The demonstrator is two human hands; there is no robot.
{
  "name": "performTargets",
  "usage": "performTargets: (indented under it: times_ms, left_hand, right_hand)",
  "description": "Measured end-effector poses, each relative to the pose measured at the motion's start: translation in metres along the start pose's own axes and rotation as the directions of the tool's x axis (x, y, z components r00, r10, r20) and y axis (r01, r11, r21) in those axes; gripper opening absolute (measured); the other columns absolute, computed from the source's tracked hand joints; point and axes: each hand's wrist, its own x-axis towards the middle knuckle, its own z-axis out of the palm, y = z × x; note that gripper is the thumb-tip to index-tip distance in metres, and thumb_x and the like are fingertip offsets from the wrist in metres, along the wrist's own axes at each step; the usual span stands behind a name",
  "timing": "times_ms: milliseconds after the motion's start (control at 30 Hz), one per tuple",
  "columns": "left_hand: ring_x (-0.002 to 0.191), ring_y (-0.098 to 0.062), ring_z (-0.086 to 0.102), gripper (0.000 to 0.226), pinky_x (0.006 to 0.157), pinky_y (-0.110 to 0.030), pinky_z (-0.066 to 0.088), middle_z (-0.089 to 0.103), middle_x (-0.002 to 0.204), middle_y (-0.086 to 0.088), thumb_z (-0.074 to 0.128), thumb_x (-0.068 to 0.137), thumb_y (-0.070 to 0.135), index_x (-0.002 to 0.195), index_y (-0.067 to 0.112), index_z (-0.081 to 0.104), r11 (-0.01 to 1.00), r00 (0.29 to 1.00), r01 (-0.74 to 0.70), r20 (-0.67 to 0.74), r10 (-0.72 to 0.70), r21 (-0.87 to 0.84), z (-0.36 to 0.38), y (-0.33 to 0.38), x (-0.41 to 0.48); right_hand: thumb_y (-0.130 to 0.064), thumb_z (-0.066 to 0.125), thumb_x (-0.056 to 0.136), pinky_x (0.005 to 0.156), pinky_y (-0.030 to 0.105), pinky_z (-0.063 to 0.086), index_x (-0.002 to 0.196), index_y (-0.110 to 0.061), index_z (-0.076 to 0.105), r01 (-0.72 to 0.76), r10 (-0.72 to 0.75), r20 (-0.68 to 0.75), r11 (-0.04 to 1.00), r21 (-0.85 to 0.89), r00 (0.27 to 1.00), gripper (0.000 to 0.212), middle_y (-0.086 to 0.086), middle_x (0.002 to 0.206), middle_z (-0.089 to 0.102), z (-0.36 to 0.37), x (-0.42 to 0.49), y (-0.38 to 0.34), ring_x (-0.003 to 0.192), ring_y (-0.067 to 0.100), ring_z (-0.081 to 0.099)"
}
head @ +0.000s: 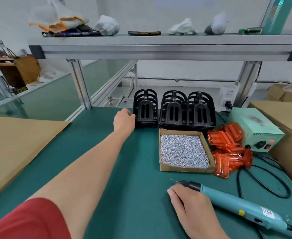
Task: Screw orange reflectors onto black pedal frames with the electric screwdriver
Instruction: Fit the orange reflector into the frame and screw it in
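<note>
The person's left arm stretched out across the green surface (133,178), and the left hand (124,120) was at the left side of the nearest stack of black pedal frames (145,109). Its fingers (132,116) curled toward the stack's edge and seemed to touch it, but I could not tell whether they had closed on a frame. Two more stacks (187,111) stood side by side just to the right, along the back of the surface.

The right hand (191,206) lay palm down near the front edge, its fingers (173,193) loosely bent, resting on the mat and holding nothing. The electric screwdriver (236,204) lay on its side just beside that hand, on its right, with the bit pointing left past the knuckles and the cord trailing off to the right.

Between the hands sat a shallow cardboard box (186,169) filled with small silver screws (183,150). The orange reflectors (228,145) were heaped just right of the box, well apart from both hands. Behind them stood a pale green power unit (255,125) with a red light lit.
</note>
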Motion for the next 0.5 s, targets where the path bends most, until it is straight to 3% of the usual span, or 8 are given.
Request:
performTargets:
  times_ms: [100, 200, 300, 500]
  left_hand:
    - [0.085, -0.021, 0.051, 0.023, 0.070, -0.031, 0.039, 0.062, 0.100, -0.005, 0.058, 0.095, 0.021, 0.114, 0.008, 0.059, 0.997, 0.999, 0.041, 0.015, -0.042, 0.067, 0.004, 0.004, 0.015]
    - [0.073, -0.025, 0.053, 0.011, 0.062, -0.028, 0.039, 0.054, 0.073, -0.001, 0.063, 0.091, 0.020, 0.088, 0.011, 0.057, 0.990, 0.996, 0.071, 0.052, -0.078, 0.124, 0.009, 0.008, 0.026]
    - [0.064, -0.024, 0.052, 0.012, 0.057, -0.029, 0.039, 0.060, 0.076, -0.008, 0.063, 0.089, 0.015, 0.083, 0.004, 0.063, 0.981, 0.995, 0.073, 0.054, -0.084, 0.182, 0.009, 0.009, 0.033]
    - [0.072, -0.031, 0.054, 0.013, 0.061, -0.033, 0.045, 0.063, 0.082, -0.016, 0.054, 0.086, 0.006, 0.087, -0.002, 0.064, 0.989, 1.000, -0.021, -0.008, 0.023, 0.149, 0.008, 0.003, 0.023]
  right_hand:
    - [-0.023, 0.080, 0.085, 0.052, 0.023, 0.051, 0.075, -0.026, 0.068, 0.028, -0.036, -0.164, 0.998, -0.050, 0.986, 0.016, -0.013, 0.064, 0.063, 0.003, 0.002, -0.002, 0.058, 0.014, 0.061]
    - [-0.022, 0.086, 0.079, 0.050, 0.021, 0.051, 0.072, -0.029, 0.068, 0.007, -0.016, -0.181, 0.999, -0.050, 0.983, 0.020, -0.013, 0.059, 0.062, 0.008, 0.003, 0.000, 0.052, 0.013, 0.060]
    - [-0.020, 0.089, 0.074, 0.045, 0.019, 0.048, 0.070, -0.031, 0.067, 0.000, -0.010, -0.173, 0.998, -0.057, 0.985, 0.025, -0.014, 0.055, 0.059, 0.006, 0.004, 0.001, 0.047, 0.008, 0.057]
    - [-0.015, 0.090, 0.072, 0.041, 0.020, 0.045, 0.069, -0.027, 0.067, 0.030, -0.044, -0.158, 0.996, -0.085, 0.987, 0.026, -0.015, 0.057, 0.059, 0.006, 0.004, 0.002, 0.047, 0.014, 0.055]
